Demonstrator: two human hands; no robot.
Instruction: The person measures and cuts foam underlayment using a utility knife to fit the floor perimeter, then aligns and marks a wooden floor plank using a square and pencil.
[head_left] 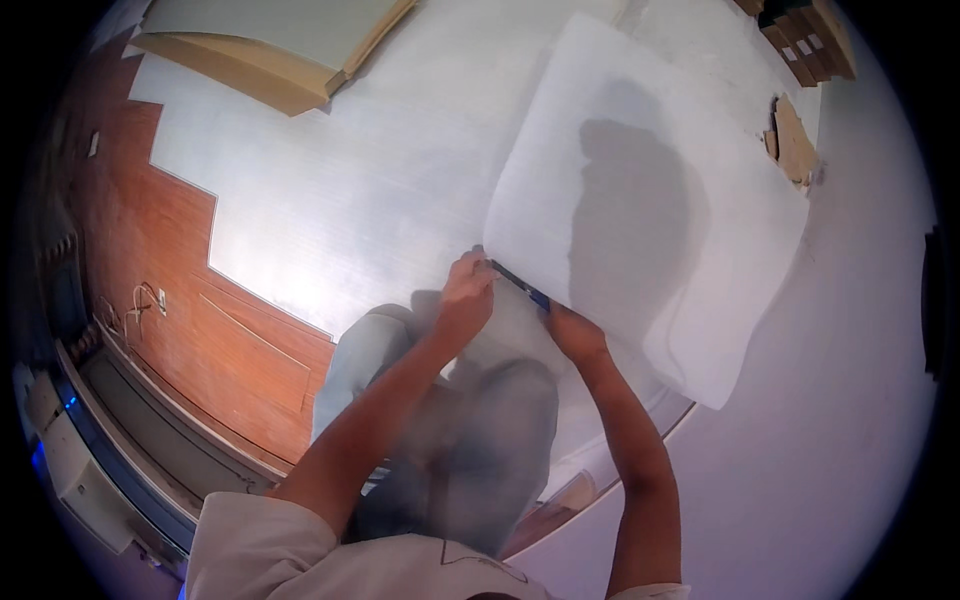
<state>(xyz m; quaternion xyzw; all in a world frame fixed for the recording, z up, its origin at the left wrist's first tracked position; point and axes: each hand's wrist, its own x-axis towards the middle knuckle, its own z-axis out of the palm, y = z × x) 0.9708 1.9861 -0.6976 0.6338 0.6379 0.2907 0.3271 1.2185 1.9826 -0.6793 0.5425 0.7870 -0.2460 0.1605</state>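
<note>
A large white sheet (540, 180), soft and thin like foam underlay, lies over the pale floor, with a shadow across it. My left hand (468, 300) has its fingers closed at the sheet's near left corner. In my right hand (577, 333) is a slim dark tool (520, 284) with a blue part at the grip. It looks like a cutter or scissors, but I cannot tell which. The tool lies along the sheet's near edge, its far end close to my left fingertips. My bent knees (510, 400) are just below my hands.
Pale planks (280, 200) end in a stepped edge against a red-brown floor (170, 230). Open cardboard packaging (260, 70) lies at the far left. Cardboard boxes (808, 40) and a torn cardboard piece (795, 145) stand near the right wall (850, 300). Cables (140, 310) lie left.
</note>
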